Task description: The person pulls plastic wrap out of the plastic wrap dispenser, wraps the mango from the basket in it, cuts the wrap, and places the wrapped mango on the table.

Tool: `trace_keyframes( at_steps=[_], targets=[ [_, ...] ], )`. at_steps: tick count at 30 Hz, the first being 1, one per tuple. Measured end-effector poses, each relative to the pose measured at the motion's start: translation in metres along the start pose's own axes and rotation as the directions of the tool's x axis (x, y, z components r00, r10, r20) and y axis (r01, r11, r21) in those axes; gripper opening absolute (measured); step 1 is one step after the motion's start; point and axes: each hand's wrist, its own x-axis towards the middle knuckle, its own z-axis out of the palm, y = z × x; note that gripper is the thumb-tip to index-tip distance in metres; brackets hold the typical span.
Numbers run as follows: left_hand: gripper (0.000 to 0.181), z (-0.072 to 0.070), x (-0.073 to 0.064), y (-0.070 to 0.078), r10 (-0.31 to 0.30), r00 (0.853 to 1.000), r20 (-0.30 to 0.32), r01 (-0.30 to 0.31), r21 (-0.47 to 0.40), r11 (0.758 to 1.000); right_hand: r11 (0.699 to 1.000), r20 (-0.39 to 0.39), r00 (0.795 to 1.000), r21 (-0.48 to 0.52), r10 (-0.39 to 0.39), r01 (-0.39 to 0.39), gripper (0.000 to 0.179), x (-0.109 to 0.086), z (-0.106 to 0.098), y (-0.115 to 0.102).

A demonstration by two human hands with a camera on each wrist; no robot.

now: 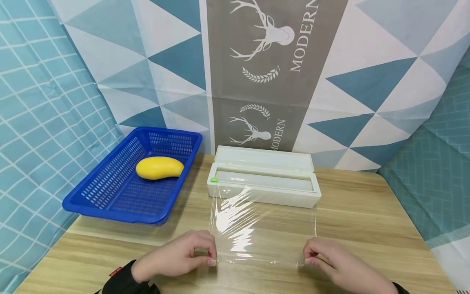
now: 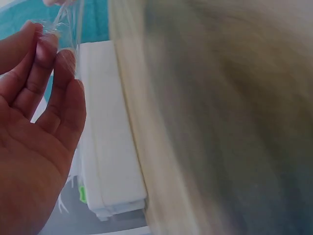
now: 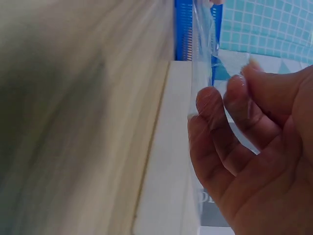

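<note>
A clear sheet of plastic wrap (image 1: 264, 232) stretches from a white wrap dispenser box (image 1: 264, 198) toward the front of the table. My left hand (image 1: 185, 253) pinches its near left corner between thumb and fingers. At the near right corner my right hand (image 1: 335, 261) pinches the film the same way. Bunched wrap shows at the left fingertips (image 2: 46, 41) in the left wrist view, and film runs across the right fingers (image 3: 210, 105) in the right wrist view. The dispenser's lid (image 1: 262, 158) stands raised at the back, and a green slider (image 1: 214, 179) sits at its left end.
To the left of the dispenser stands a blue plastic basket (image 1: 176, 192) with a yellow, squash-shaped item (image 1: 158, 168) inside. Patterned cloth (image 1: 271, 94) hangs behind the wooden table (image 1: 363, 212), and tile-print cloth (image 1: 44, 106) covers the left side.
</note>
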Motion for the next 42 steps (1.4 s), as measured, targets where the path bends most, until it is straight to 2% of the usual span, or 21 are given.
trace_keyframes(
  at_steps=[6, 9, 16, 20, 25, 28, 31, 36, 42],
  targets=[
    [0.006, 0.005, -0.002, -0.006, -0.025, 0.999, 0.032, 0.02, 0.151, 0.988, 0.994, 0.018, 0.994, -0.02, -0.107, 0.107, 0.016, -0.002, 0.009, 0.009],
    [0.005, 0.007, -0.001, -0.007, -0.034, 0.998, 0.059, 0.02, 0.219, 0.975, 0.993, 0.036, 0.992, -0.018, -0.12, 0.12, 0.015, -0.003, 0.013, 0.012],
    [0.007, 0.01, 0.001, -0.01, -0.057, 0.992, 0.112, 0.021, 0.299, 0.954, 0.997, 0.123, 0.989, -0.013, -0.077, 0.08, 0.013, -0.004, 0.018, 0.016],
    [0.008, 0.011, 0.001, -0.011, -0.086, 0.985, 0.147, 0.033, 0.328, 0.944, 0.999, 0.145, 0.988, 0.015, -0.047, 0.046, 0.013, -0.005, 0.02, 0.018],
    [0.008, 0.012, 0.004, -0.011, -0.066, 0.983, 0.173, -0.004, 0.377, 0.926, 0.999, 0.147, 0.988, -0.008, -0.048, 0.05, 0.011, -0.005, 0.024, 0.021],
    [0.008, 0.013, 0.006, -0.009, -0.057, 0.984, 0.17, -0.018, 0.408, 0.913, 0.997, 0.14, 0.989, -0.043, -0.05, 0.056, 0.011, -0.004, 0.026, 0.021],
    [0.008, 0.013, 0.007, -0.007, -0.076, 0.985, 0.157, 0.001, 0.428, 0.904, 0.999, 0.163, 0.987, -0.037, -0.007, 0.013, 0.005, -0.004, 0.024, 0.02],
    [0.01, 0.013, 0.007, -0.004, -0.103, 0.987, 0.122, 0.037, 0.456, 0.889, 0.999, 0.195, 0.98, -0.001, 0.05, -0.051, 0.016, -0.005, 0.02, 0.018],
    [0.013, 0.01, 0.006, -0.003, -0.109, 0.987, 0.116, 0.045, 0.451, 0.892, 0.997, 0.179, 0.981, -0.021, 0.075, -0.073, 0.018, -0.004, 0.02, 0.018]
  ],
)
